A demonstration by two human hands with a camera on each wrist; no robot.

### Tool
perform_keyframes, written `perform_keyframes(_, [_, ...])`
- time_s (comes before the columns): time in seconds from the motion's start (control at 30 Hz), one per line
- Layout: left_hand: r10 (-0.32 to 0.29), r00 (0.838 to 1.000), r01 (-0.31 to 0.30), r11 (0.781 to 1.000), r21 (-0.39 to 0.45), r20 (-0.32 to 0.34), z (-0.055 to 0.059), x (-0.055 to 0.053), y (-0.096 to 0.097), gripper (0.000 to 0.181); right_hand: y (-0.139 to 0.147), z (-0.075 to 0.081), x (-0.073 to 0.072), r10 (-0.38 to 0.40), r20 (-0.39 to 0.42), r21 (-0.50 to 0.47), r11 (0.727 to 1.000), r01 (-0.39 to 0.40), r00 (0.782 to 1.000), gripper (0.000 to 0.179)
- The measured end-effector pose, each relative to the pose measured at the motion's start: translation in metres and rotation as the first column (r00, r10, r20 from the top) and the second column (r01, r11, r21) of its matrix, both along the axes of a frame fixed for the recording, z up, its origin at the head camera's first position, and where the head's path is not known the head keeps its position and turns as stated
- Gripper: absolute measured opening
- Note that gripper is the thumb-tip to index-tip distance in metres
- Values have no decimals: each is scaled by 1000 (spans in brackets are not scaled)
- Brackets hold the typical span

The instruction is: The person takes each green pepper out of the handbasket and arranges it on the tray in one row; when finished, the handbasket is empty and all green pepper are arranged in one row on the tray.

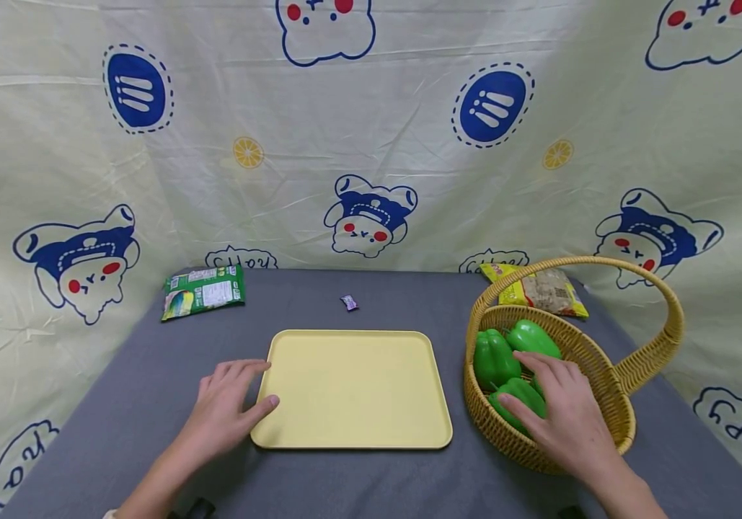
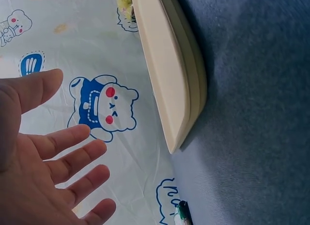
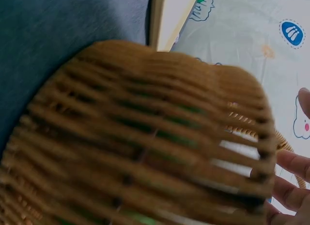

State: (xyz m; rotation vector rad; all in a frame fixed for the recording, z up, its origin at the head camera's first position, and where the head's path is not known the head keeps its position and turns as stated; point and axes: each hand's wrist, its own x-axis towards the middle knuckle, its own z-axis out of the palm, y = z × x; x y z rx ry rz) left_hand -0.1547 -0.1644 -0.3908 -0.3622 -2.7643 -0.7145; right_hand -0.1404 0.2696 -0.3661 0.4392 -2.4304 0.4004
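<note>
A wicker basket (image 1: 607, 367) with a tall arched handle stands on the right of the table, holding several green bell peppers (image 1: 495, 358). My right hand (image 1: 562, 411) is over the basket's opening, fingers spread above the peppers; whether it touches one I cannot tell. In the right wrist view the basket's woven side (image 3: 145, 138) hides most of the peppers. To the left, a pale yellow tray (image 1: 351, 389) lies flat with nothing on it. My left hand (image 1: 231, 404) hovers by the tray's left edge, and the left wrist view shows its fingers (image 2: 72, 159) spread and holding nothing.
A green snack packet (image 1: 205, 292) lies at the back left, and a yellow packet with a clear window (image 1: 542, 292) lies behind the basket. A small purple wrapped candy (image 1: 349, 303) sits behind the tray. A printed curtain (image 1: 371, 130) hangs behind the grey table.
</note>
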Motion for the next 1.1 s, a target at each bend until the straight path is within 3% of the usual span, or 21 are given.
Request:
perform_keyframes(0.4, [-7,998,8,1000,-12,69,2,-4,-7,41,17,-1,0,-12,78,80,997,6,997,67])
perform_keyframes(0.6, [-23,995,25,1000,-15,95,1,-7,-11,39,21,-3,-2,-39,158,99,995,23,987,70])
perform_keyframes(1.1, [-80,977,77,997,23,195,-7,-14,-23,35,23,-1,-9,-139,389,142,986,90,911,79])
